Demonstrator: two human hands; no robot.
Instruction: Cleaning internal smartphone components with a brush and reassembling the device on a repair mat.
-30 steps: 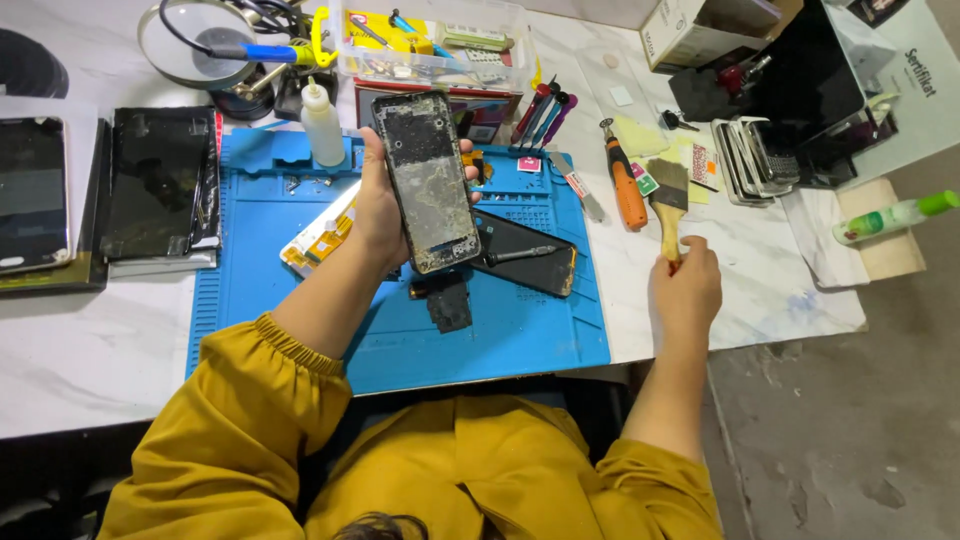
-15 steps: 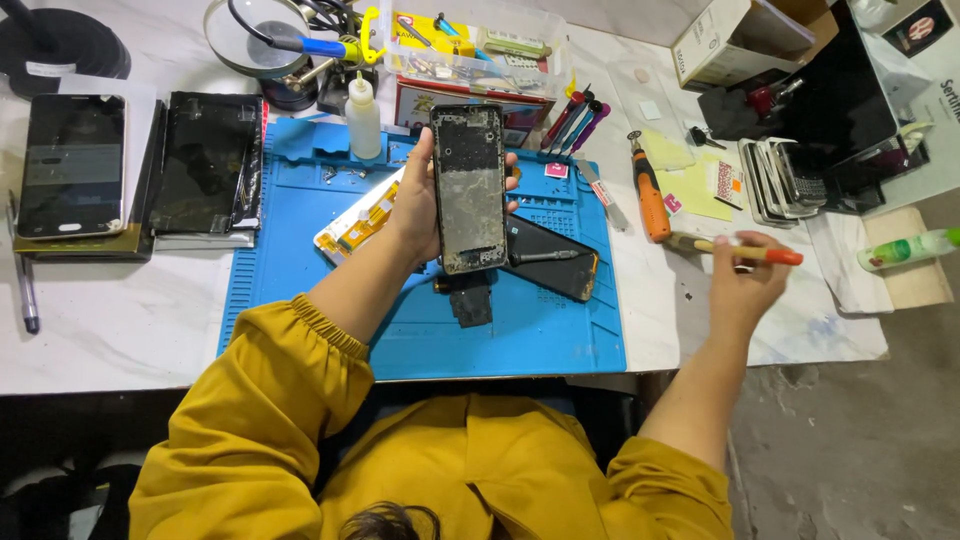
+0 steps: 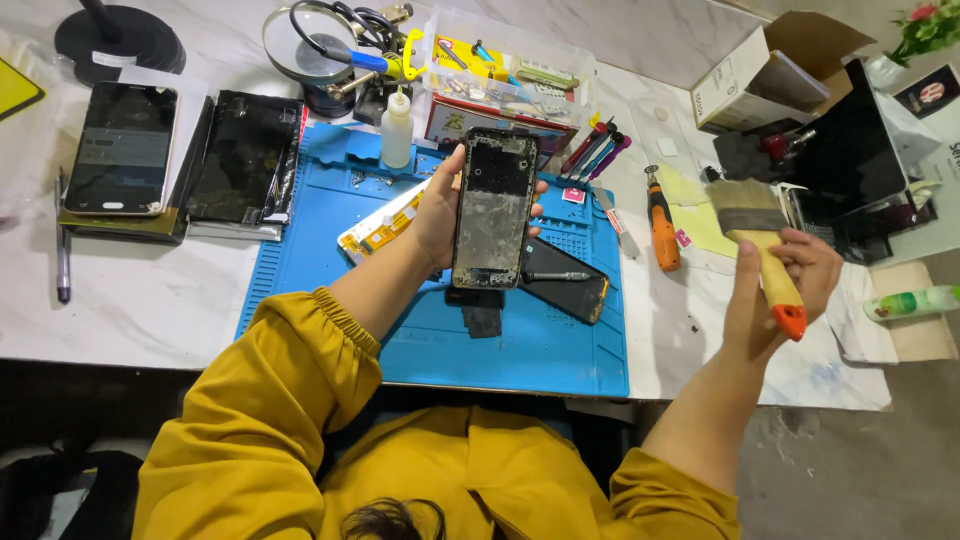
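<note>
Head view | blue work mat [image 3: 330,250] on white table [image 3: 150,300] | opened phone [image 3: 495,208] held upright over the mat, gripped by left hand [image 3: 440,205] | paintbrush [image 3: 762,240], bristles up, clasped in right hand [image 3: 785,285] beside the mat's right edge.

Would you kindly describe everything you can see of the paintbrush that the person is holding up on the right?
The paintbrush is a flat, wide brush with dark grey-brown bristles, a pale band under them, and a light wooden handle ending in an orange tip. It is held in the air above the white table's right part, bristles up and away from the person, slightly tilted, orange end nearest them. Only the right hand touches it, fingers wrapped round the handle. The bristles look worn and touch nothing.
</note>
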